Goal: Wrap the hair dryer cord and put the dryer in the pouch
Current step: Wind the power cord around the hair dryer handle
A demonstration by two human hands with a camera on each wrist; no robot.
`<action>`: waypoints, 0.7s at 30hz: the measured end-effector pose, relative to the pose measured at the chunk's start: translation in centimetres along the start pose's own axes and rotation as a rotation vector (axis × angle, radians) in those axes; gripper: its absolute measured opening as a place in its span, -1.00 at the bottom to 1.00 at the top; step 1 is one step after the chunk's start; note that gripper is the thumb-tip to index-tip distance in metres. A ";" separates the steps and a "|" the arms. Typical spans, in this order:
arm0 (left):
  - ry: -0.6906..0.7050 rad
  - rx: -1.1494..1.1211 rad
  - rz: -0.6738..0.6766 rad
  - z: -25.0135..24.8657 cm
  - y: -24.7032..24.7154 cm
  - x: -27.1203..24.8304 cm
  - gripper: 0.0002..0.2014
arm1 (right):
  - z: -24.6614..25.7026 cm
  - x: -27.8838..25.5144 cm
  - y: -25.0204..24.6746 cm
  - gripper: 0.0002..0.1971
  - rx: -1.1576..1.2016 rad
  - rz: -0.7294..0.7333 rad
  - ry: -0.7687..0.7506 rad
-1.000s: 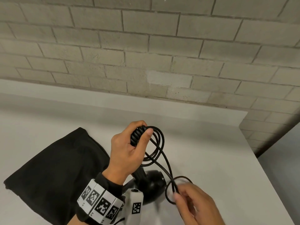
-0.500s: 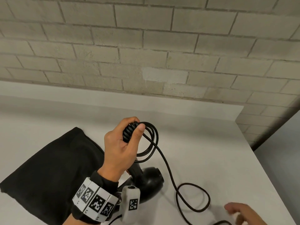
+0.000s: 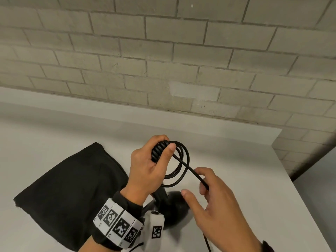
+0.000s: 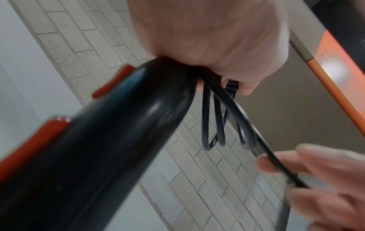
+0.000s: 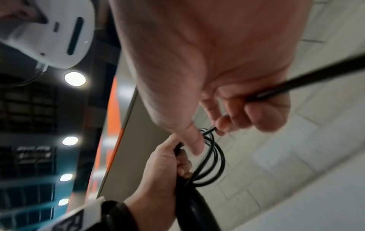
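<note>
My left hand [image 3: 151, 166] grips the handle end of the black hair dryer [image 3: 171, 206], its thumb pressing several loops of black cord [image 3: 179, 171] against the ribbed cord collar. The dryer's body hangs below the hand, just above the white table [image 3: 245, 179]. The left wrist view shows the dryer handle [image 4: 110, 140] and the loops [image 4: 221, 125] hanging from my fist [image 4: 217, 43]. My right hand [image 3: 212, 193] holds the free run of cord [image 3: 196, 176] in its curled fingers, just right of the loops; the right wrist view shows the cord [image 5: 296, 82] running through that hand [image 5: 237, 100]. A black fabric pouch [image 3: 69, 193] lies flat to the left.
A brick wall [image 3: 163, 60] stands right behind the table. The table's right edge [image 3: 298, 197] drops off close to my right hand. A strand of cord [image 3: 207, 242] trails down near the front edge.
My right hand has come back up from the lower right and taken hold of the cord next to the loops. The slack loop on the table is gone. My left hand keeps its grip.
</note>
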State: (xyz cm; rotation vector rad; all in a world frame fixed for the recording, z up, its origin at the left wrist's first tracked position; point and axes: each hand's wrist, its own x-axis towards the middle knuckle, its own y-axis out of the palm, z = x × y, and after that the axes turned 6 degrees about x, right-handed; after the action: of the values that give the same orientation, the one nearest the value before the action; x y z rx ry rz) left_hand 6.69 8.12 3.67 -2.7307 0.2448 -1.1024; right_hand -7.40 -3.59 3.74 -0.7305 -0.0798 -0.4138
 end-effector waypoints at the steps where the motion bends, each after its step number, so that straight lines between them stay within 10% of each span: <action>1: 0.000 0.001 -0.002 0.1 0.0 0.0 -0.80 | 0.3 0.1 -0.4 -0.74 -0.054 -0.082 -0.083; 9: 0.066 -0.051 0.062 -0.2 -0.2 0.0 -0.62 | 2.9 2.9 -5.3 -0.87 -0.176 -0.199 -0.606; 21: 0.121 -0.141 0.162 -0.7 -0.5 -0.4 -0.74 | 4.3 7.6 -4.6 -0.92 0.239 -0.146 -0.528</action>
State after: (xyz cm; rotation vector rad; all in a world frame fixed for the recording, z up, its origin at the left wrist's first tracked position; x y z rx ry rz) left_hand 5.93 8.64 4.01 -2.7083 0.5710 -1.2488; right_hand -1.93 -6.38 11.45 -0.5835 -0.6722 -0.3344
